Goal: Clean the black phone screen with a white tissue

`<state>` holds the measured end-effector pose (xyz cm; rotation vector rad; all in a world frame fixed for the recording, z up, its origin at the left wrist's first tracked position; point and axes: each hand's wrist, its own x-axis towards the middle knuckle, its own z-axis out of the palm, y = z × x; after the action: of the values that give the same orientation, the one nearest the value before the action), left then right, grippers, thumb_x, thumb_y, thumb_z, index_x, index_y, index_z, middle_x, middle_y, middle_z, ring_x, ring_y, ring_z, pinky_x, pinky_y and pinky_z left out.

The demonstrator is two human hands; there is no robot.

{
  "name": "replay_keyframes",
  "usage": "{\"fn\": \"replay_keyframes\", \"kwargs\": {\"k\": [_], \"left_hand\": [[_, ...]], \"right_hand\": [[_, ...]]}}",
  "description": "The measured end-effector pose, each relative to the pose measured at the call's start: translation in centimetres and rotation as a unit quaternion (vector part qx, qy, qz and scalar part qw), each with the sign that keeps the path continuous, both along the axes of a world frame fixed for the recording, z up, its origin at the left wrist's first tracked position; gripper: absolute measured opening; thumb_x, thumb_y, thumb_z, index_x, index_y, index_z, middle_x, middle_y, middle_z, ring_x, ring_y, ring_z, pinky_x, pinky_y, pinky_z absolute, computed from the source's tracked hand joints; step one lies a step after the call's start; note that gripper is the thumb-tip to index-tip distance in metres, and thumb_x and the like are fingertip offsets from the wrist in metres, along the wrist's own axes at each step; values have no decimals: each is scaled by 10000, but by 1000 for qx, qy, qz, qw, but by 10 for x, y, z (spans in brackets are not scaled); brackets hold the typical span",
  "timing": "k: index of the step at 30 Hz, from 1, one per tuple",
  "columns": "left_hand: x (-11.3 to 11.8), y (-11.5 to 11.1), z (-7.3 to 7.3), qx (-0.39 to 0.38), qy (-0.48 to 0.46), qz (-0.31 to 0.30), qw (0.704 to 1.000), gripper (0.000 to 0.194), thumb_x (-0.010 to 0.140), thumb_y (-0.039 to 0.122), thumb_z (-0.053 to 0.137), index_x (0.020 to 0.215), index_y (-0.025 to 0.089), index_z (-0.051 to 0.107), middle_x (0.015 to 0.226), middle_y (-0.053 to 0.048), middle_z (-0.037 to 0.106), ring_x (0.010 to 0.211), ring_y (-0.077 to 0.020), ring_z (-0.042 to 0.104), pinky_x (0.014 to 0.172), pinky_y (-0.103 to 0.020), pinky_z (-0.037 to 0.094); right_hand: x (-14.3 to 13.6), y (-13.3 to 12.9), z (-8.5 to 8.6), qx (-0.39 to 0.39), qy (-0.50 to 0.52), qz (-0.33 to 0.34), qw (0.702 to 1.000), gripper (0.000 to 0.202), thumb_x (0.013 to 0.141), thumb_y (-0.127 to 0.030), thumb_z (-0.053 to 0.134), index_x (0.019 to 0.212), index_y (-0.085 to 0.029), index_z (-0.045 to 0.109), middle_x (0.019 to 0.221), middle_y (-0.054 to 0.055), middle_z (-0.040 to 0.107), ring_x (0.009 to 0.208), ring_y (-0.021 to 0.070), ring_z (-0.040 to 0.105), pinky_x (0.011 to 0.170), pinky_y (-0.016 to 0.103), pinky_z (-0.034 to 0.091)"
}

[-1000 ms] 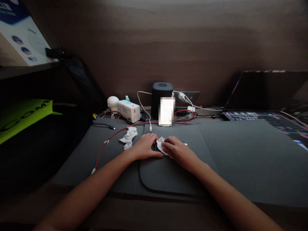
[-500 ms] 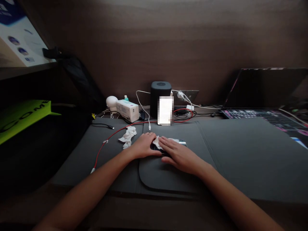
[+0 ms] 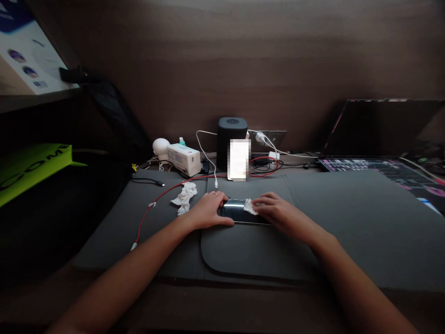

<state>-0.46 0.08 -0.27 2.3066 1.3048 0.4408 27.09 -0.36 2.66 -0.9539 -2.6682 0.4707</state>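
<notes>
Apparently the wiping was partway along: a small, crumpled, white paper tissue (image 3: 249, 207) sat against the screen of a slim, rectangular, glossy black phone (image 3: 234, 215), pinched in the fingers of the right hand (image 3: 282, 214). The phone lay flat and crosswise on a smooth, dark grey mat (image 3: 351, 222) with a round-cornered flap, spread over the brown wooden counter (image 3: 215, 301). The left hand (image 3: 208, 211) grasped the phone's left end, thumb along the near edge and fingers at the far one. Between the hands a stretch of glass was bare, with a pale streak of reflected light; no smear could be made out there, though whether it was clean could not be told. The right end was hidden under the right hand. Left undone, as things lay: the tissue was not yet off the glass, and neither hand had let go. A second crumpled white tissue (image 3: 187, 195) lay on the mat, left of the phone and apart from it.
</notes>
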Motion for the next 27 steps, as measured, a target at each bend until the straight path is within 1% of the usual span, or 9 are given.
{"fn": "replay_keyframes", "kwargs": {"k": [3,6,7,9,11,13,14,18,27], "left_hand": [[-1,0,-1,3,-3,-2,1000,581,681,583,789,1054,197,569,989,-47,622,939,-257,591,810,-353,458],[-1,1,-3,5,-7,-3,1000,567,684,583,786,1034,195,567,979,-45,621,935,-257,595,802,-352,458],[-1,0,-3,7,-7,-2,1000,561,686,583,785,1028,194,566,976,-45,620,936,-258,596,801,-352,458],[-1,0,-3,12,-6,-1,1000,555,693,586,775,1026,196,564,973,-45,619,937,-259,598,799,-351,458],[0,0,-2,17,-2,-2,1000,556,699,589,765,1037,198,562,970,-44,617,932,-259,601,799,-353,460],[0,-1,-2,21,3,-4,1000,553,705,586,756,1050,200,562,969,-43,613,929,-258,602,807,-355,461],[0,-1,-1,21,6,-4,1000,551,708,582,753,1055,200,562,970,-43,613,928,-257,602,813,-356,462],[0,-1,1,20,12,-11,1000,556,732,586,734,1093,200,564,989,-49,617,945,-259,599,832,-365,461],[0,-2,0,26,13,-24,999,656,721,643,721,1180,203,559,1027,-62,618,971,-269,584,862,-385,452]], "right_hand": [[-9,-4,0,-14,5,-12,1000,287,1011,-273,437,1050,-222,718,1113,117,669,971,238,615,840,390,532],[-12,-3,-2,0,-7,-39,999,304,1006,-247,404,1087,-206,694,1056,123,631,920,232,596,818,384,522],[-9,-1,-3,7,-10,-54,998,317,1009,-260,395,1107,-200,690,1053,130,623,935,242,589,834,399,518],[0,1,-2,0,-14,-71,997,337,1008,-348,425,1174,-196,676,1109,143,613,1013,268,576,899,435,503],[9,3,-1,-31,-21,-69,997,417,961,-468,525,1278,-221,635,1233,142,593,1129,299,547,974,466,475],[17,3,0,-63,-30,-62,996,533,893,-527,618,1353,-260,589,1329,125,566,1211,320,508,1023,488,448],[19,3,1,-72,-32,-61,995,552,879,-531,636,1363,-270,584,1344,119,565,1226,324,499,1034,496,439],[20,5,1,-86,-28,-55,994,512,881,-519,639,1327,-266,625,1313,117,595,1211,319,509,1039,508,432],[19,8,4,-72,-31,-45,996,517,871,-510,658,1306,-232,654,1304,132,623,1192,332,524,1021,519,440]]}}
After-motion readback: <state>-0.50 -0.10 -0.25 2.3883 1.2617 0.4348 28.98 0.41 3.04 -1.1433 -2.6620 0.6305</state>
